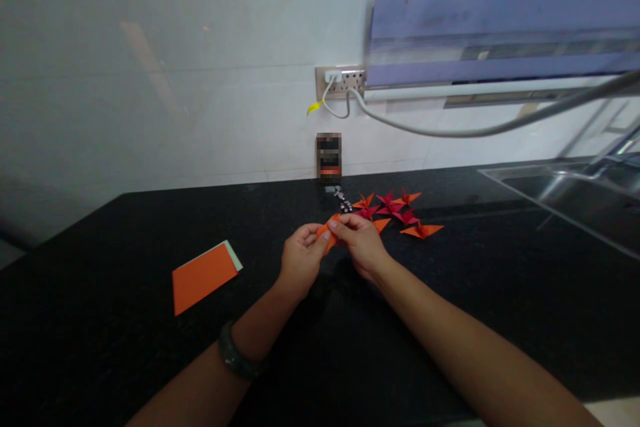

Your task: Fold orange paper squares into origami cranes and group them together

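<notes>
Between my two hands is a small piece of folded orange origami paper (329,236), held above the dark countertop. My left hand (303,259) pinches its left side, thumb on top. From the right, my right hand (364,244) grips the same paper with thumb and fingers. The fingers cover much of it, so its exact shape is hidden. Just behind my right hand lies a group of folded paper cranes, some red (389,203) and some orange (423,231). A stack of paper squares (205,278), orange on top with pale green beneath, lies to the left.
A phone (329,157) with a blurred screen leans against the wall, a flowered strap (343,200) in front of it. Above are a wall socket (341,82) and a grey cable (430,131) running right. A metal sink (575,193) is set into the black countertop (125,233) at right.
</notes>
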A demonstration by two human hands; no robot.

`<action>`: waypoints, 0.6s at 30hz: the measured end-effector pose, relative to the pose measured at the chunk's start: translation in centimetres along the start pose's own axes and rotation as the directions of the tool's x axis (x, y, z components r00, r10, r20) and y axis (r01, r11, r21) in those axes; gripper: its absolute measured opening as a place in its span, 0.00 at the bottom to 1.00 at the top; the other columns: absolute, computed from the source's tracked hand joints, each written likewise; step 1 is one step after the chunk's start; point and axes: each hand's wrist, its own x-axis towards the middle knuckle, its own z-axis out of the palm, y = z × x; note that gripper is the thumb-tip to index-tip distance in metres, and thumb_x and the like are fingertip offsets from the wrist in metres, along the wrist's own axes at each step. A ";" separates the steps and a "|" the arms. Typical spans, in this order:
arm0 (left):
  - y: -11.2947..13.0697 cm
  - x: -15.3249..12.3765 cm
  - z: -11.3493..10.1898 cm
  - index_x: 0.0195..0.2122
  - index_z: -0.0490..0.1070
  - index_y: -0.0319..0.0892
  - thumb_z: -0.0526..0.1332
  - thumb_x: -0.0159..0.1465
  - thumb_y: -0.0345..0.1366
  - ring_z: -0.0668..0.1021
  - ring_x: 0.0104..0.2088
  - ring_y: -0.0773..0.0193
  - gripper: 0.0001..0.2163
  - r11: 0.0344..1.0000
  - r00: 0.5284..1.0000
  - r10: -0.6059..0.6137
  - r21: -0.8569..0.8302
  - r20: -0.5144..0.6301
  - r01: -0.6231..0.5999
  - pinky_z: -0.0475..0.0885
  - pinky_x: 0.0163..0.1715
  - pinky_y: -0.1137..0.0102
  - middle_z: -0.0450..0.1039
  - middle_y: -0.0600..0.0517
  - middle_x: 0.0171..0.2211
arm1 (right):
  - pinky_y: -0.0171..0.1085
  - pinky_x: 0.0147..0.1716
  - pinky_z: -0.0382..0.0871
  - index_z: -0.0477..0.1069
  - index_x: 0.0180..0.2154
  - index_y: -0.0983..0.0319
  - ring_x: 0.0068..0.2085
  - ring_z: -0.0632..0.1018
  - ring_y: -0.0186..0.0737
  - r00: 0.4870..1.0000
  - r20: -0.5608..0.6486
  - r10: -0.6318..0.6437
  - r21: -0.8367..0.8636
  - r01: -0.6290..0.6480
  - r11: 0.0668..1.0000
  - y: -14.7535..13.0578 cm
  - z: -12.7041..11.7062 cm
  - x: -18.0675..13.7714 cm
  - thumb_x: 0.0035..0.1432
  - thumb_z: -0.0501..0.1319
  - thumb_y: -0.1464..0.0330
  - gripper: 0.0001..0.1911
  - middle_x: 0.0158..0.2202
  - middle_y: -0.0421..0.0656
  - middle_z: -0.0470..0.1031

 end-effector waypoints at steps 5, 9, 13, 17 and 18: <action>-0.5 0.2 -0.4 0.25 0.70 0.37 0.63 0.48 0.37 0.73 0.20 0.70 0.08 0.995 1.000 -0.030 0.091 -0.002 0.030 0.65 0.21 0.76 0.73 0.53 0.20 | 0.30 0.22 0.59 0.69 0.23 0.64 0.21 0.67 0.28 0.999 0.042 -0.029 -0.022 0.030 0.999 0.1 -0.1 0.2 0.36 0.68 0.66 0.11 0.20 0.35 0.68; -0.4 0.2 -0.3 0.24 0.70 0.37 0.63 0.48 0.36 0.72 0.18 0.71 0.07 0.992 0.999 -0.038 0.118 -0.013 0.040 0.63 0.19 0.77 0.72 0.54 0.18 | 0.31 0.24 0.61 0.70 0.23 0.64 0.22 0.68 0.29 0.997 -0.010 -0.082 -0.050 0.081 0.995 -0.1 0.0 0.2 0.36 0.68 0.66 0.11 0.20 0.37 0.70; 0.0 -0.1 0.0 0.25 0.70 0.37 0.64 0.46 0.36 0.72 0.19 0.69 0.08 0.993 0.997 -0.070 0.096 -0.019 0.072 0.64 0.20 0.76 0.73 0.53 0.19 | 0.32 0.20 0.60 0.71 0.22 0.65 0.20 0.67 0.31 0.997 -0.067 0.024 -0.036 -0.027 0.999 -0.3 -0.1 0.2 0.40 0.65 0.61 0.12 0.18 0.38 0.69; 0.0 -0.1 0.0 0.24 0.69 0.37 0.65 0.46 0.36 0.72 0.18 0.69 0.08 0.993 0.994 -0.112 0.036 -0.016 0.112 0.64 0.19 0.76 0.73 0.53 0.19 | 0.31 0.18 0.62 0.72 0.24 0.64 0.22 0.68 0.32 0.991 -0.078 0.112 0.031 -0.110 0.993 -0.4 -0.2 0.5 0.44 0.60 0.59 0.14 0.21 0.40 0.69; 0.0 -0.1 0.0 0.25 0.69 0.37 0.65 0.46 0.37 0.72 0.19 0.69 0.09 0.993 0.993 -0.118 0.001 -0.017 0.118 0.65 0.19 0.76 0.73 0.53 0.19 | 0.31 0.18 0.62 0.72 0.26 0.64 0.23 0.69 0.33 0.991 -0.071 0.111 0.022 -0.110 0.994 -0.4 -0.2 0.5 0.46 0.58 0.58 0.15 0.22 0.41 0.70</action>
